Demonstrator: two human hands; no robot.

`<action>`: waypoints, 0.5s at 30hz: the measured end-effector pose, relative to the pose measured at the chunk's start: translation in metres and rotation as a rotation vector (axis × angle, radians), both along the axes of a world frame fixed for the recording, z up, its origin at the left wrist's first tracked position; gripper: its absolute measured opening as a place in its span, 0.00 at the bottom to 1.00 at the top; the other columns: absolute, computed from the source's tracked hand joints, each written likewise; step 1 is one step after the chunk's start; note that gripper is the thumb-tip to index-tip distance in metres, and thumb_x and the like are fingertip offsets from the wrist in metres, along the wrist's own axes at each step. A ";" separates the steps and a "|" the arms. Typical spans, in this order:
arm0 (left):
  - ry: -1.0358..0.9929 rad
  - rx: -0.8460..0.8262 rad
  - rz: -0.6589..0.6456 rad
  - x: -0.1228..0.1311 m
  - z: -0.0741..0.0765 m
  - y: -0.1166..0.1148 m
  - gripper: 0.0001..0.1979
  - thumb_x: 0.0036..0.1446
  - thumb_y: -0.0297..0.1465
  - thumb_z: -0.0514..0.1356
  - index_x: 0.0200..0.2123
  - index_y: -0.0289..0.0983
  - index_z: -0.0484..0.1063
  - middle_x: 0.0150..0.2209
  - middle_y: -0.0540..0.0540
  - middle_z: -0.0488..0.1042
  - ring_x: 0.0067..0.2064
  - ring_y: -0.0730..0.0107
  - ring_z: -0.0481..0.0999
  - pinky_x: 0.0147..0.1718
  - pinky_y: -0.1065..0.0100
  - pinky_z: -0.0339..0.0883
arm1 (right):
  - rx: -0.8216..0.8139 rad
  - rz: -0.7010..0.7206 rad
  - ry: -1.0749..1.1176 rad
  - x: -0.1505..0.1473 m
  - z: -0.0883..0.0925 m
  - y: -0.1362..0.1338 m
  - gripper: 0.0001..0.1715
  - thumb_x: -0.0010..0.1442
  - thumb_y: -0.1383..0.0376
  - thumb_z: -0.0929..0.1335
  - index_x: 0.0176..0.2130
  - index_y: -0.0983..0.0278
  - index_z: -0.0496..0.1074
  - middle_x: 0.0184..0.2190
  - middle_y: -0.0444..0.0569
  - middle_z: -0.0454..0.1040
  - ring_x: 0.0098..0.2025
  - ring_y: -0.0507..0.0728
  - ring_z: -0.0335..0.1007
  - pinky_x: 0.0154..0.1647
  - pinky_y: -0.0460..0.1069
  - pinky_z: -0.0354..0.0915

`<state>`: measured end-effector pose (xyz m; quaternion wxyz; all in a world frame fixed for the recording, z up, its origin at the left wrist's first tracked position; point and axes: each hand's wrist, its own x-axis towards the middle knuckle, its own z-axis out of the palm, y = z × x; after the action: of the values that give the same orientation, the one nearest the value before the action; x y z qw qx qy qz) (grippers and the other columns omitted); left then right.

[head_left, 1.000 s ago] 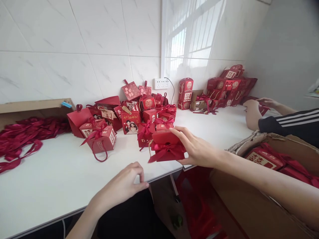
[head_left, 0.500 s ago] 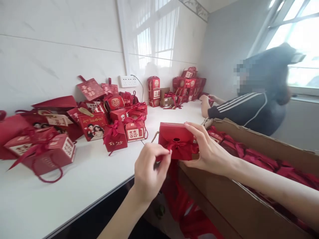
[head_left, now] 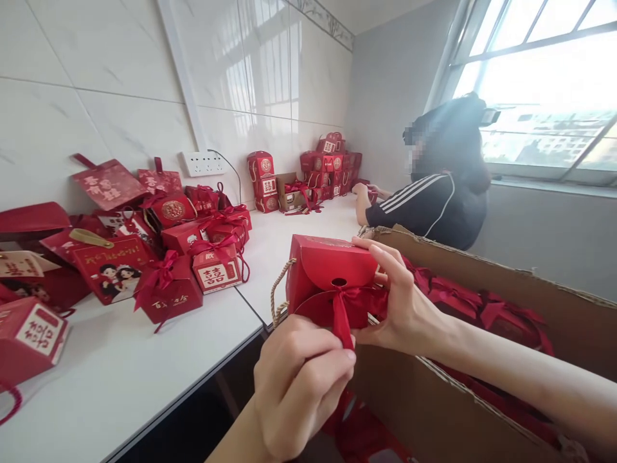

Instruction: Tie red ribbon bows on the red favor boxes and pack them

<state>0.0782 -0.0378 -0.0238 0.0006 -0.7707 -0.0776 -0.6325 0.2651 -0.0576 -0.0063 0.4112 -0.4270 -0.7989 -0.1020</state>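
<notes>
A red gift box (head_left: 308,270) with a round hole in its flap is held up in front of me, tilted, above the cardboard carton's near edge. My right hand (head_left: 405,302) grips its right side, thumb below and fingers over the top. A red ribbon (head_left: 341,315) is tied in a bow below the hole, and one tail hangs down. That tail is pinched between the thumb and fingers of my left hand (head_left: 303,386). At the box's left side hangs a twisted rope handle (head_left: 276,292).
A cardboard carton (head_left: 482,257) on the right holds several ribboned red boxes. Red gift boxes (head_left: 171,289) crowd the white table (head_left: 193,360) at left, with stacked boxes (head_left: 332,167) farther back. A person (head_left: 434,186) in a dark striped sleeve sits beyond the carton.
My view has swung right. The red gift box has turned, showing its left side and rope handle more. My left hand has moved lower and now pinches a ribbon tail stretched downward.
</notes>
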 end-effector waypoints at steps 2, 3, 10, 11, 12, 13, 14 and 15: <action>-0.037 -0.014 0.006 0.003 0.004 -0.006 0.10 0.49 0.18 0.61 0.35 0.36 0.69 0.29 0.48 0.70 0.28 0.74 0.70 0.23 0.70 0.69 | 0.003 -0.007 0.002 0.001 0.001 -0.001 0.61 0.46 0.62 0.74 0.62 0.52 0.31 0.61 0.58 0.45 0.61 0.69 0.49 0.48 0.64 0.68; -0.044 -0.017 0.009 0.004 0.006 -0.009 0.11 0.49 0.17 0.61 0.34 0.36 0.69 0.29 0.48 0.70 0.27 0.74 0.70 0.23 0.70 0.69 | 0.011 -0.007 0.001 0.001 0.002 -0.002 0.61 0.46 0.62 0.74 0.62 0.52 0.31 0.61 0.58 0.45 0.61 0.69 0.50 0.48 0.63 0.69; -0.171 -0.178 0.057 0.009 0.016 0.017 0.09 0.50 0.20 0.60 0.32 0.38 0.67 0.28 0.51 0.68 0.28 0.77 0.70 0.25 0.73 0.67 | -0.044 -0.081 -0.026 0.014 0.013 -0.005 0.55 0.45 0.61 0.73 0.62 0.56 0.40 0.59 0.58 0.51 0.59 0.68 0.54 0.49 0.61 0.67; -0.276 -0.287 0.098 0.011 0.015 0.030 0.07 0.51 0.21 0.60 0.31 0.38 0.66 0.27 0.52 0.67 0.27 0.77 0.69 0.25 0.73 0.66 | -0.106 -0.135 0.012 0.022 0.016 -0.005 0.52 0.45 0.60 0.73 0.61 0.57 0.44 0.57 0.58 0.54 0.57 0.69 0.57 0.50 0.62 0.66; -0.361 -0.428 0.136 0.013 0.012 0.043 0.05 0.53 0.24 0.59 0.31 0.39 0.66 0.26 0.53 0.65 0.26 0.77 0.68 0.26 0.73 0.65 | -0.193 -0.190 0.087 0.031 0.018 -0.004 0.49 0.44 0.59 0.72 0.60 0.58 0.49 0.56 0.57 0.57 0.55 0.68 0.59 0.51 0.62 0.65; -0.372 -0.566 0.147 0.017 0.009 0.054 0.02 0.55 0.26 0.57 0.31 0.39 0.65 0.27 0.52 0.65 0.27 0.76 0.68 0.27 0.72 0.65 | -0.302 -0.226 0.201 0.042 0.020 -0.004 0.45 0.45 0.58 0.71 0.58 0.58 0.52 0.55 0.55 0.60 0.54 0.68 0.62 0.52 0.63 0.64; -0.344 -0.659 0.146 0.022 0.004 0.063 0.01 0.55 0.28 0.57 0.31 0.38 0.65 0.28 0.52 0.66 0.28 0.75 0.69 0.28 0.72 0.65 | -0.427 -0.236 0.354 0.053 0.020 -0.005 0.41 0.46 0.56 0.69 0.56 0.58 0.55 0.53 0.54 0.64 0.52 0.67 0.64 0.52 0.63 0.63; -0.254 -0.704 0.119 0.028 -0.003 0.070 0.01 0.55 0.29 0.56 0.31 0.38 0.65 0.28 0.51 0.67 0.30 0.73 0.70 0.30 0.72 0.66 | -0.555 -0.216 0.532 0.063 0.019 -0.007 0.37 0.48 0.53 0.67 0.55 0.58 0.57 0.50 0.53 0.67 0.50 0.67 0.66 0.51 0.64 0.64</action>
<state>0.1063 0.0317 -0.0269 -0.2371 -0.6332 -0.3341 -0.6567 0.3285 -0.0644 0.0129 0.4597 -0.6151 -0.6120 0.1893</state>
